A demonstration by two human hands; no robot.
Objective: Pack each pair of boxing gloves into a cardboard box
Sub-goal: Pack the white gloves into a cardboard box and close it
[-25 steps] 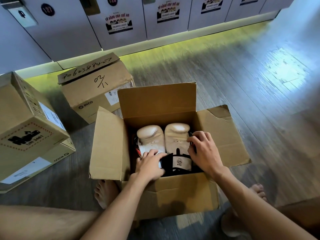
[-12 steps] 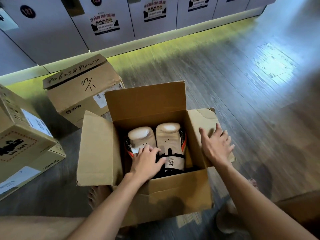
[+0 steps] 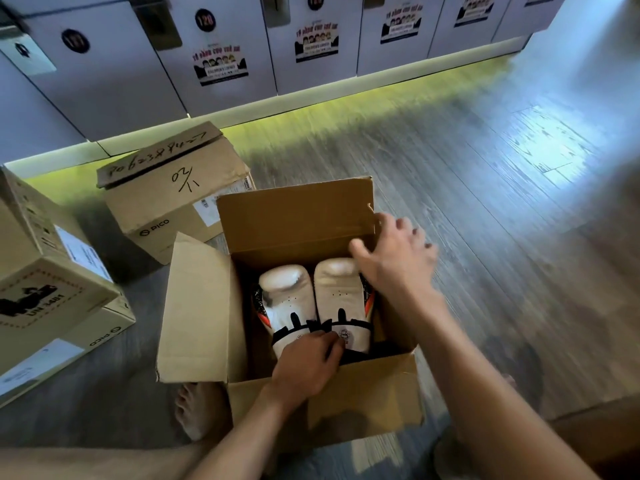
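An open cardboard box (image 3: 346,393) stands on the wooden floor in front of me. Inside it, two cream boxing gloves with black cuffs lie side by side, the left glove (image 3: 287,292) and the right glove (image 3: 339,289). My left hand (image 3: 304,365) rests on their cuffs with bent fingers, closed around nothing. My right hand (image 3: 394,261) is at the box's right edge, thumb inside and fingers outside, gripping the raised right flap, which my hand and forearm mostly hide. The left flap (image 3: 197,306) and the back flap (image 3: 294,220) stand open.
A closed box with handwriting (image 3: 173,192) sits behind the open box on the left. Two stacked boxes (image 3: 45,271) are at the far left. Grey lockers (image 3: 104,64) line the back wall. My bare foot (image 3: 194,410) is beside the box's left corner.
My right hand left the gloves, took the right flap that lay spread outward, and lifted it upright. My left hand slid down to the cuffs.
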